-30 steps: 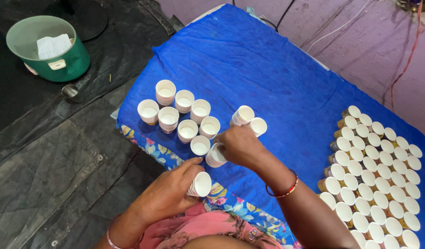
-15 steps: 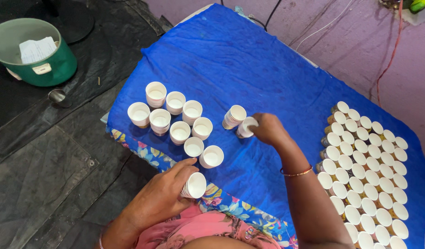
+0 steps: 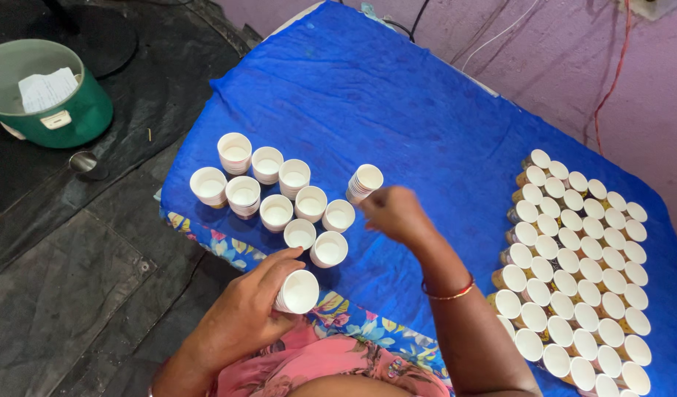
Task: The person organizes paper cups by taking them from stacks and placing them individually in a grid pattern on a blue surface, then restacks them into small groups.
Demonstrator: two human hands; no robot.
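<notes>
Left hand (image 3: 246,312) clamped on a stack of white paper cups (image 3: 296,291), low over the blue bench (image 3: 427,110) edge. Right hand (image 3: 393,213) curled beside tilted cup stack (image 3: 364,181); grip impossible to tell. Upright cups (image 3: 280,195) clustered nearby.

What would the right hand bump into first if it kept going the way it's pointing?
Probably the tilted stack of paper cups. The right hand points up and leftward over the blue cloth, and that stack lies just ahead of the fingertips. How high the hand is remains unclear.
</notes>
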